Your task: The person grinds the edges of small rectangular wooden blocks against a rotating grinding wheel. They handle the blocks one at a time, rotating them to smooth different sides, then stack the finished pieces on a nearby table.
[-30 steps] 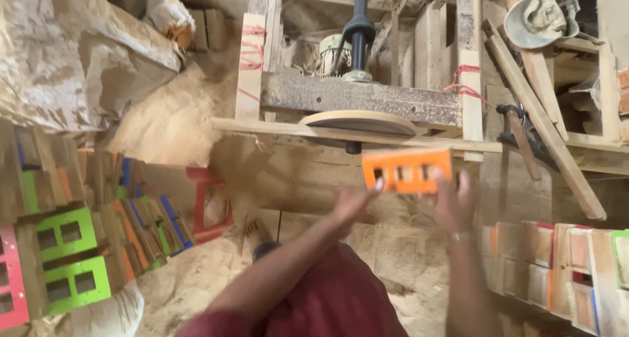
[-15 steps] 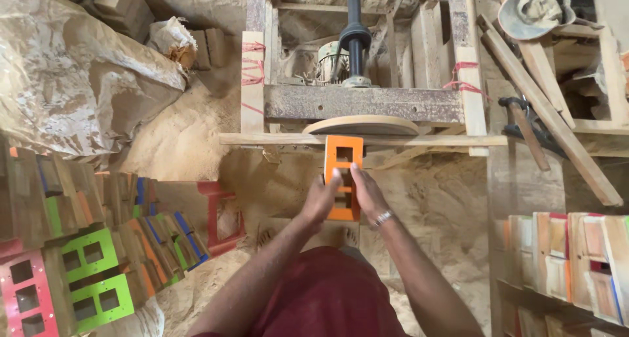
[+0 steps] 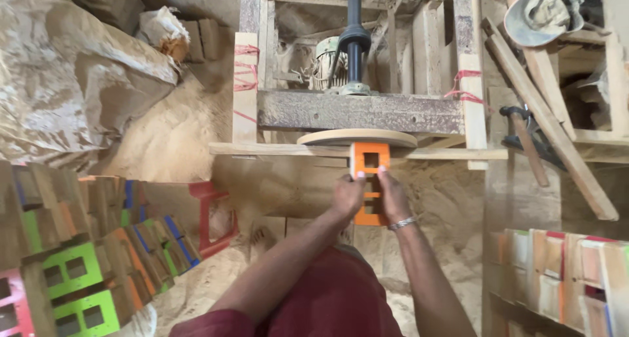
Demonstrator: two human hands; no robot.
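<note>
An orange wooden block (image 3: 371, 161) with rectangular cut-outs stands upright, its top end pressed under the edge of a flat round sanding disc (image 3: 357, 138). My left hand (image 3: 347, 194) grips its left side and my right hand (image 3: 393, 197), with a metal bracelet on the wrist, grips its right side. The disc sits on a wooden machine frame (image 3: 360, 111) below a dark vertical shaft (image 3: 354, 39) and a motor (image 3: 326, 60).
Painted green, pink, blue and orange blocks (image 3: 72, 278) are stacked at the left. A red frame piece (image 3: 211, 216) lies in sawdust. More painted blocks (image 3: 557, 271) stand at the right. A big sack (image 3: 72, 88) lies upper left, a hammer (image 3: 524, 137) and planks at the right.
The orange block went from lying crosswise at the right to upright between both hands, then rose slightly with its top end against the disc's edge. My hands closed in on its sides.
</note>
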